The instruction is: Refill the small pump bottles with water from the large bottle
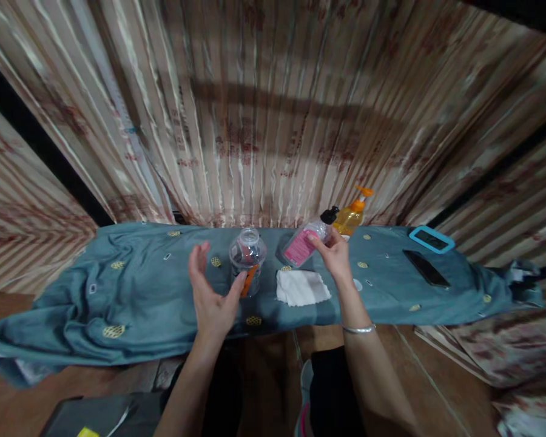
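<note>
A clear plastic jar (248,258) with an orange piece at its side stands on a teal cloth (131,297) that covers a low table. My left hand (212,297) is open beside it, fingers spread, thumb touching the jar's lower edge. My right hand (334,255) grips a tilted pump bottle with a pink label and black top (306,241), held just above the cloth. A folded white cloth (301,287) lies between my hands.
An orange pump bottle (352,215) stands behind my right hand. To the right lie a black phone (425,267) and a blue-framed device (431,239). Striped curtains (273,115) hang close behind. Wooden floor (437,376) lies below.
</note>
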Tool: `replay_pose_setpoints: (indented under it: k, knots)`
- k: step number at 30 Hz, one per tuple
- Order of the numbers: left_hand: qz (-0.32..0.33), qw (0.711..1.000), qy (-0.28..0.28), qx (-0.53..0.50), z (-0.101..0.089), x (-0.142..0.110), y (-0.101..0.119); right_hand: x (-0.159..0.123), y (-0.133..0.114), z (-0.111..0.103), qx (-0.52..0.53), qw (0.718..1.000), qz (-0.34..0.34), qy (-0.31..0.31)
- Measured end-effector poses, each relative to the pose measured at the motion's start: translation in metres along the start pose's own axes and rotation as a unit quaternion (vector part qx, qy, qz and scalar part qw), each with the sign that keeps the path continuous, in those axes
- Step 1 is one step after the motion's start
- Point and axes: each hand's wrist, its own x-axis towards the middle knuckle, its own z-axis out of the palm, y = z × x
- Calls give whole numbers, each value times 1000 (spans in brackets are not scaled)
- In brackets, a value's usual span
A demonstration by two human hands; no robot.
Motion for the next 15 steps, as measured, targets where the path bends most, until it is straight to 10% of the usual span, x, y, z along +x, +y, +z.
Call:
replay_pose_setpoints:
  k: [5,15]
  knots:
    - [32,980,-182,-70,31,-23,25,-34,12,-13,-8,999,19,-44]
    - [-206,914,-324,-135,140,-57,-37,-51,21,-15,14,989,15,-146]
